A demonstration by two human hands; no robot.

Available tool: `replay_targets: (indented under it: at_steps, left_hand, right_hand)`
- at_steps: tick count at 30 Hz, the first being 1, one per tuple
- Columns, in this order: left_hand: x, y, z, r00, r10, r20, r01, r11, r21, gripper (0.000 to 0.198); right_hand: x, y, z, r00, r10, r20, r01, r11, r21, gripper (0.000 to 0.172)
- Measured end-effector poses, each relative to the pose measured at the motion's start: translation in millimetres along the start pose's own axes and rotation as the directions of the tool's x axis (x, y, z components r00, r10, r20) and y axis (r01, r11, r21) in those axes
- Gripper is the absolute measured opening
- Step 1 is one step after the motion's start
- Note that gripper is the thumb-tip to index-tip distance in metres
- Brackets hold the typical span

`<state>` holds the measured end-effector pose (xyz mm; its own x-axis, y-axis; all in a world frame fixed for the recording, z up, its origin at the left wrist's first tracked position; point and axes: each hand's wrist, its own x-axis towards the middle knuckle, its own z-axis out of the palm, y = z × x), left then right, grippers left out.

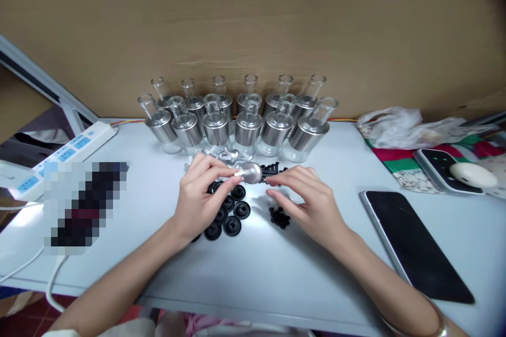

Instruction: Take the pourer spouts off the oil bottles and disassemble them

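Note:
My left hand (197, 195) pinches a silver funnel-shaped metal cap (251, 172) between thumb and fingers, its wide round end turned right. Close by on the right, my right hand (308, 200) has its thumb and index finger apart, with nothing visible between them. Beneath and beside my left hand lie several round black lids (233, 225), partly covered by it. A small heap of black pieces (280, 217) sits left of my right thumb. Long black parts (271, 169) lie behind the right fingertips. More silver metal parts (233, 156) are behind my left hand.
Two rows of glass bottles with metal sleeves (248, 129) stand at the back, before a cardboard wall (253, 21). On the right are a dark-screened phone (419, 245), a plastic bag (407, 126) and a device with a white oval object (473, 174). A power strip (65, 155) lies left.

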<state>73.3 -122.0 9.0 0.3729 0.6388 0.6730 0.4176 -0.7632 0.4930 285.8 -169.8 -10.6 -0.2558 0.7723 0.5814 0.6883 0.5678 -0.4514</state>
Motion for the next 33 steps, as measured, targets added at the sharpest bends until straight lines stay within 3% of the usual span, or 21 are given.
replay_targets:
  at_steps: [4, 8, 12, 15, 19, 24, 28, 33]
  left_hand:
    - [-8, 14, 4.7, 0.990, -0.124, 0.062, 0.134, 0.971, -0.199, 0.008]
    - [-13, 16, 3.7, 0.971, -0.154, 0.186, 0.196, 0.951, -0.237, 0.009]
    - [-19, 13, 5.4, 0.953, -0.119, 0.278, 0.191, 0.949, -0.249, 0.009]
    - [-24, 13, 7.6, 0.950, -0.101, 0.297, 0.179, 0.952, -0.249, 0.012]
    - [-26, 16, 7.4, 0.946, -0.057, 0.318, 0.130, 0.968, -0.213, 0.015]
    - [-23, 14, 5.9, 0.957, -0.013, 0.289, 0.015, 1.000, -0.006, 0.014]
    - [-23, 11, 7.2, 0.947, 0.070, 0.314, -0.106, 0.990, 0.097, 0.021]
    - [-26, 9, 8.7, 0.917, 0.159, 0.366, -0.206, 0.974, 0.094, 0.042]
  right_hand:
    - [-1, -9, 2, 0.992, 0.073, -0.100, -0.062, 0.992, 0.113, 0.007]
    - [-1, -13, 2, 0.975, 0.128, -0.183, -0.091, 0.976, 0.197, 0.009]
    - [-1, -15, 3, 0.979, 0.113, -0.169, -0.076, 0.974, 0.212, 0.017]
    - [-2, -17, 5, 0.994, 0.033, -0.105, -0.012, 0.979, 0.202, 0.026]
    - [-4, -18, 8, 0.994, 0.006, -0.105, 0.010, 0.987, 0.160, 0.029]
    - [-5, -18, 5, 0.990, -0.002, -0.143, 0.014, 0.996, 0.084, 0.031]
    - [-4, -19, 5, 0.995, -0.093, -0.041, 0.096, 0.993, 0.073, 0.029]
    - [-6, -21, 10, 0.989, -0.150, 0.018, 0.149, 0.988, 0.034, 0.030]
